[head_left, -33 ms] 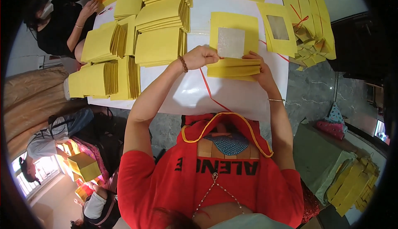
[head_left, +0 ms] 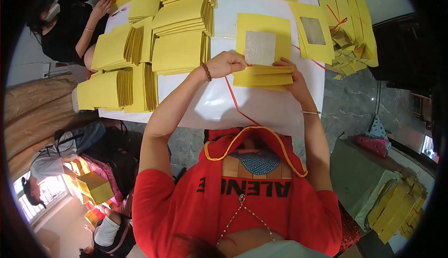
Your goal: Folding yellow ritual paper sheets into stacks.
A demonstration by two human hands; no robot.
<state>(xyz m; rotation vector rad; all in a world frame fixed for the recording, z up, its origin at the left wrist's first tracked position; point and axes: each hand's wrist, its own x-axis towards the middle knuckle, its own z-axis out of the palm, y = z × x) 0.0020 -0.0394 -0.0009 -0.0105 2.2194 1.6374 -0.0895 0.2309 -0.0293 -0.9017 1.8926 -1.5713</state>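
Observation:
A yellow paper or card piece [head_left: 283, 31] lies in front of me, with a square see-through window [head_left: 260, 48] in its upper part. Its lower part is folded in layers [head_left: 262, 80] toward me. My left hand [head_left: 227, 64] is closed in a pinch at the left edge, by the window's lower corner; a small reddish bit shows at its fingertips. My right hand [head_left: 294, 80] grips the right edge of the folded layers, fingers on top, thumb hidden. Another yellow piece with a window [head_left: 312, 30] lies to the right of it.
Stacks of folded yellow pieces [head_left: 179, 55] fill the white table's [head_left: 196, 104] left side. Red string [head_left: 233, 101] crosses its surface. Tied yellow bundles [head_left: 353, 24] stand at the far right. A co-worker [head_left: 70, 29] handles an orange-yellow piece at the far left. More people are lower left.

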